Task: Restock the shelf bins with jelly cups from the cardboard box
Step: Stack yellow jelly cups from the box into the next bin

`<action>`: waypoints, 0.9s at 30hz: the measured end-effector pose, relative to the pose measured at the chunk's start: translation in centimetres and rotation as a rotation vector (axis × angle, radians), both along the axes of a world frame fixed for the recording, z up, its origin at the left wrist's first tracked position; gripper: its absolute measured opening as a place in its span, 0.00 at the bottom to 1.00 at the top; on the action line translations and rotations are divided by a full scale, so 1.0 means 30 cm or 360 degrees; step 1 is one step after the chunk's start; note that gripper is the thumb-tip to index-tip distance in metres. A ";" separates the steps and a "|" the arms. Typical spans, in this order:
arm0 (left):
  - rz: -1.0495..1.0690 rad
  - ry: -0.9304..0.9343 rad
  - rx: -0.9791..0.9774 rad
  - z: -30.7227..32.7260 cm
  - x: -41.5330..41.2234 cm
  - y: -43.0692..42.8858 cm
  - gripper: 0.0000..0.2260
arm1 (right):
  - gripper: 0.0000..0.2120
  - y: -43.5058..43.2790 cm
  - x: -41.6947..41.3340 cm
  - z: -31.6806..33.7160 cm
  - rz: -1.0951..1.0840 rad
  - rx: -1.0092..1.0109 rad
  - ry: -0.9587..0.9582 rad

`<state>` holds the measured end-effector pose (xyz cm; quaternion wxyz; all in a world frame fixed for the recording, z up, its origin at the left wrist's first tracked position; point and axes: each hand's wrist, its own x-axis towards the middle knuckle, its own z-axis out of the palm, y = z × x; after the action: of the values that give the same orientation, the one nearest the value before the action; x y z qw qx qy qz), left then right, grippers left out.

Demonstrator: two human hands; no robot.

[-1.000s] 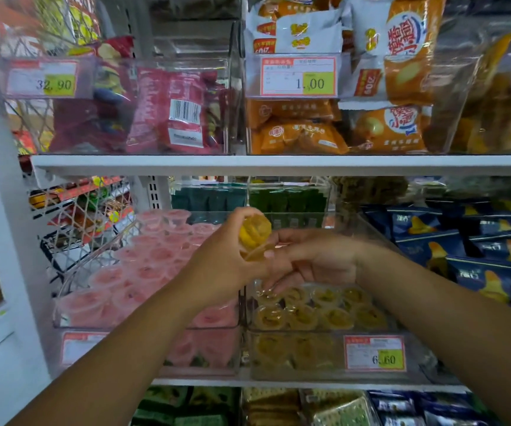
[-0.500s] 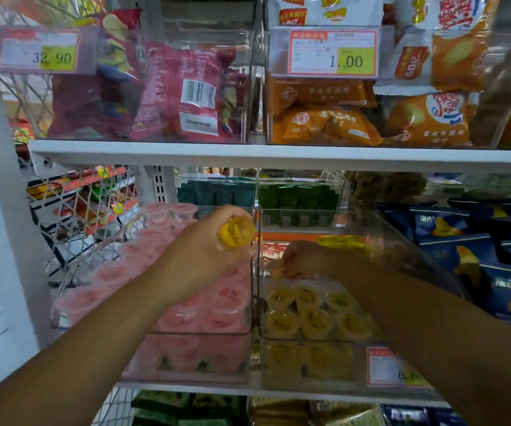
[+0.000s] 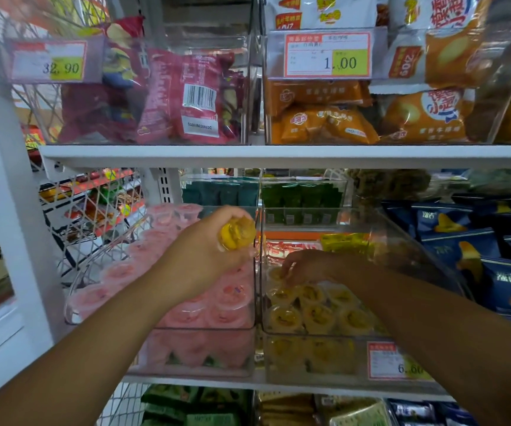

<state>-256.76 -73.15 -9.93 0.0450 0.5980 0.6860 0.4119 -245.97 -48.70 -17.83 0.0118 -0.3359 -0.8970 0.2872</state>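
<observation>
**Head view: left hand holds a jelly cup up, right hand is down in the yellow bin**

The left hand (image 3: 205, 250) is curled round a yellow jelly cup (image 3: 237, 233), holding it above the seam between the two clear bins on the middle shelf. The right hand (image 3: 304, 265) reaches into the right bin (image 3: 318, 358), with its fingers bent down onto a cup at the far left (image 3: 276, 275). Whether they pinch that cup or only touch it cannot be told.

Nearer in that bin, the yellow cups (image 3: 318, 316) sit in rows, and a price label (image 3: 397, 361) is on the front wall. The left bin (image 3: 186, 355), touching the right one, is packed with pink jelly cups (image 3: 226, 302).

Green packets (image 3: 303, 195) stand at the far end behind both bins, and blue packets (image 3: 463, 241) lie to the right. On the shelf board (image 3: 278, 155) above are red and orange snack bags.
</observation>
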 end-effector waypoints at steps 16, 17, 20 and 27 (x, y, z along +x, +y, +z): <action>0.0118 0.0433 -0.0106 0.039 0.098 0.077 0.31 | 0.20 -0.297 0.197 0.371 0.0437 -0.0993 0.0831; 0.0150 0.0493 -0.0127 0.040 0.102 0.081 0.34 | 0.21 -0.295 0.197 0.371 0.0403 -0.0950 0.0810; 0.0218 0.0547 -0.0225 0.038 0.100 0.087 0.42 | 0.20 -0.261 0.202 0.362 0.0388 -0.0888 0.0700; 0.0232 0.0586 -0.0298 0.020 0.055 0.054 0.23 | 0.07 -0.067 0.201 0.233 -0.0153 -0.0563 0.0351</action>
<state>-255.11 -71.53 -9.32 -0.0555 0.6053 0.7593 0.2325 -239.96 -50.72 -10.86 0.0644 -0.3416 -0.8089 0.4743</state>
